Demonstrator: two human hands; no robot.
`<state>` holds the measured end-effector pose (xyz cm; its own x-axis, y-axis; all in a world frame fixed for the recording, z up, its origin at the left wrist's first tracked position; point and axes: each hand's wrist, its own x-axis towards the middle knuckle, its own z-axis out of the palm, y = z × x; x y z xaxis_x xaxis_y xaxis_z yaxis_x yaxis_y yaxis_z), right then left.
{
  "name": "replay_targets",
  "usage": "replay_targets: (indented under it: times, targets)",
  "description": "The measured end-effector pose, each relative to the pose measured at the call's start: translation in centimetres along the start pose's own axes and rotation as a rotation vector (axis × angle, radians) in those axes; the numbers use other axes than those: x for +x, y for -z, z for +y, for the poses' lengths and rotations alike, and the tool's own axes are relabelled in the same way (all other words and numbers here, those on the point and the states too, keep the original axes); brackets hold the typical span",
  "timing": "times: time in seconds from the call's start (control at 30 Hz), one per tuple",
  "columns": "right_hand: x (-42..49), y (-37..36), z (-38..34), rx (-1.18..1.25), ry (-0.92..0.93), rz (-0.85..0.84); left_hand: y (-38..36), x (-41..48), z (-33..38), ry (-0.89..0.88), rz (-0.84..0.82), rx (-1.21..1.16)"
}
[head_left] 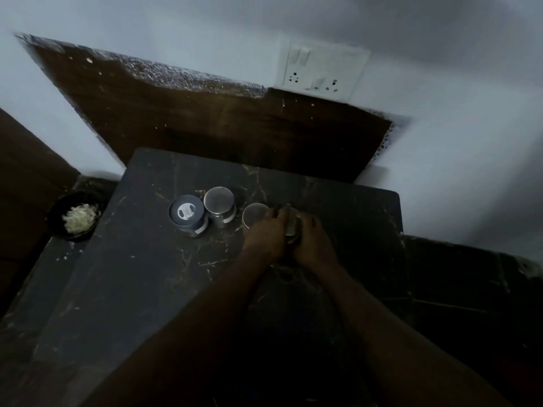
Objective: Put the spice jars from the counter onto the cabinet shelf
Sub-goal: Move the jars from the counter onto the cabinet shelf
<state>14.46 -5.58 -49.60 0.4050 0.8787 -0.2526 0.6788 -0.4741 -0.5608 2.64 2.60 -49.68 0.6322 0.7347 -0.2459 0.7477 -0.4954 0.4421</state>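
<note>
Your right hand (pixel 311 242) grips tilted steel jar (pixel 292 224); left hand (pixel 264 235) against it, grip unclear. Three other jars (pixel 219 207) stand to its left on tabletop (pixel 147 274).

On the dark scratched tabletop (pixel 147 274), the round steel-lidded jar (pixel 219 201) anchors a row. The grey plastic-lidded jar (pixel 186 214) touches its left. A second steel-lidded jar (pixel 254 215) stands to its right. Farther right, a tilted steel jar (pixel 292 226) sits between the left hand (pixel 264 235) and right hand (pixel 313 240). A black round bowl (pixel 58 207) lies far to its left.
</note>
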Motion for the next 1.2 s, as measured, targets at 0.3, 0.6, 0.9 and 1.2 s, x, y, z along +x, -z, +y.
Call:
replay_targets:
  times: [0.3,0.6,0.9,1.2]
  targets:
    - [0.3,-0.2,1.5,0.090,0.045,-0.002,-1.0,0.7,0.5,-0.002,0.119,0.023]
    - [-2.1,5.0,-2.1,0.177,0.181,0.284,4.3,-1.4,2.4,-0.135,0.511,-0.260]
    - [-4.0,14.0,-16.8,0.414,0.484,0.544,20.3,-5.9,5.5,-0.325,0.949,-0.667]
    - [-5.3,24.7,-31.2,0.549,0.800,0.785,38.3,-10.4,8.7,-0.532,1.187,-0.700]
